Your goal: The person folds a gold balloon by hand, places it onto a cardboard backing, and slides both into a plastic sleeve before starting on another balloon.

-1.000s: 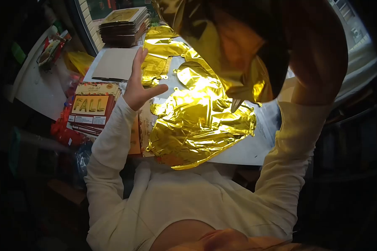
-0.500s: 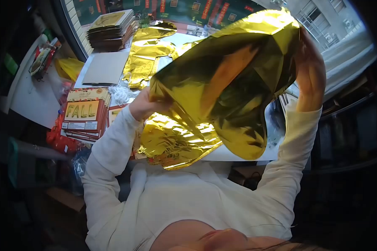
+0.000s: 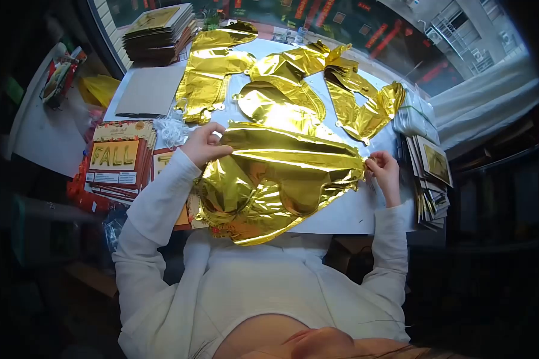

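Note:
A gold foil balloon (image 3: 293, 157), flat and shiny, stretches between my two hands over the near part of the table. My left hand (image 3: 205, 145) pinches its left end with thumb and fingers. At its right end, my right hand (image 3: 384, 169) has its fingertips closed on the foil edge. More crumpled gold foil (image 3: 251, 224) lies beneath it at the table's front edge. Beyond my hands, other flat gold foil balloons (image 3: 206, 75) are spread out, one of them (image 3: 365, 107) at the right with a gap in its shape.
Packs marked FALL (image 3: 114, 157) lie at the left beside white string (image 3: 171, 131). Behind them are a grey board (image 3: 150, 90) and a stack of cards (image 3: 157, 36). More cards (image 3: 434, 161) and clear plastic packs (image 3: 418, 119) sit on the right.
Both hands have come down from the raised position, the right one farthest, and the foil is now lowered and stretched sideways. The foil balloons behind it have come into view.

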Available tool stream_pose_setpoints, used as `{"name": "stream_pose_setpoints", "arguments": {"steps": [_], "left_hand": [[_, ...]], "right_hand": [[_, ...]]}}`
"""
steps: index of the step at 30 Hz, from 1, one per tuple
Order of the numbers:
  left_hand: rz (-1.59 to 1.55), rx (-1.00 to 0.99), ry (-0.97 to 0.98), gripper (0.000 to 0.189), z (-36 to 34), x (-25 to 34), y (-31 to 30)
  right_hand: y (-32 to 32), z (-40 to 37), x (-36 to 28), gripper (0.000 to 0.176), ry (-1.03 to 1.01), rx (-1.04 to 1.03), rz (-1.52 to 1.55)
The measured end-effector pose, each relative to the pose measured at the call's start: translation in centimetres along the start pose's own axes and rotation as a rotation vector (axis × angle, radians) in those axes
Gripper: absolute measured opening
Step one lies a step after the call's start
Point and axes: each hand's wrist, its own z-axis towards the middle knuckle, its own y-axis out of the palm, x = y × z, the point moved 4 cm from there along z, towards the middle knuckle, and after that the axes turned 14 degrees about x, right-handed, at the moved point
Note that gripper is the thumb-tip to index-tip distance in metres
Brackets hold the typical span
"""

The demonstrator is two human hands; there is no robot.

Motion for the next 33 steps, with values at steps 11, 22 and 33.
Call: {"name": "stream_pose_setpoints", "arguments": {"steps": [11, 22, 33], "left_hand": [[0.446, 0.225, 0.429, 0.054, -2.4, 2.0, 0.1], [0.279, 0.256, 0.313, 0.049, -2.7, 0.6, -0.5], [0.195, 0.276, 0.245, 0.047, -2.9, 0.5, -0.4]], "right_hand": [[10.2, -8.3, -9.0, 0.058, -1.016, -0.504, -0.522], [11.3, -8.7, -8.4, 0.059, -0.943, -0.45, -0.509], [10.8, -8.9, -8.8, 0.058, -0.971, -0.405, -0.472]]}}
